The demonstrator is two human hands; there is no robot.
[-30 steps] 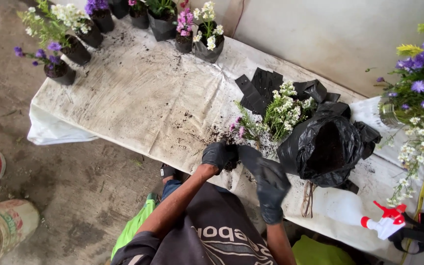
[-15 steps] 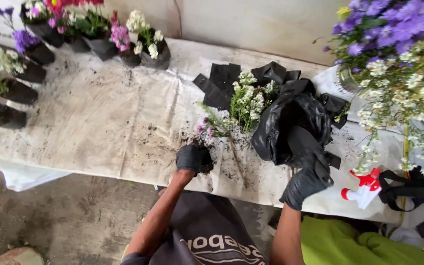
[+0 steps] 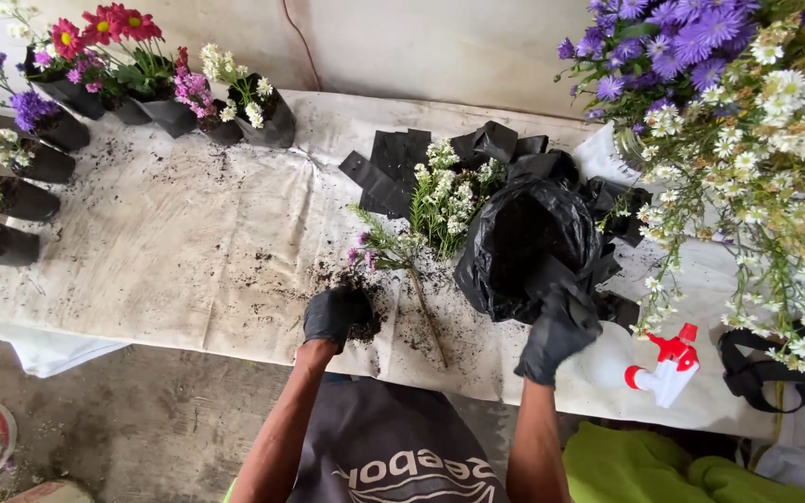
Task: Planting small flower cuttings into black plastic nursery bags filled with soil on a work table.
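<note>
Both my hands wear black gloves. My left hand (image 3: 334,315) is closed over a small dark clump of soil at the table's near edge, its fingers curled around it. My right hand (image 3: 556,331) grips the near rim of a big black plastic bag (image 3: 524,237) that holds dark soil. Between my hands lie cut flower stems (image 3: 418,270) with white and pink blooms, on loose soil scattered over the white table cover (image 3: 188,242).
Black grow bags with flowering plants (image 3: 142,74) line the far left edge. A stack of flat black bags (image 3: 388,168) lies behind the stems. A white spray bottle with red trigger (image 3: 654,368) lies at the right. A tall purple and white bouquet (image 3: 738,121) overhangs the right side.
My right hand moved from beside the left hand over to the black soil bag and took hold of its rim. The left hand stayed on the soil clump. The view shifted right.
</note>
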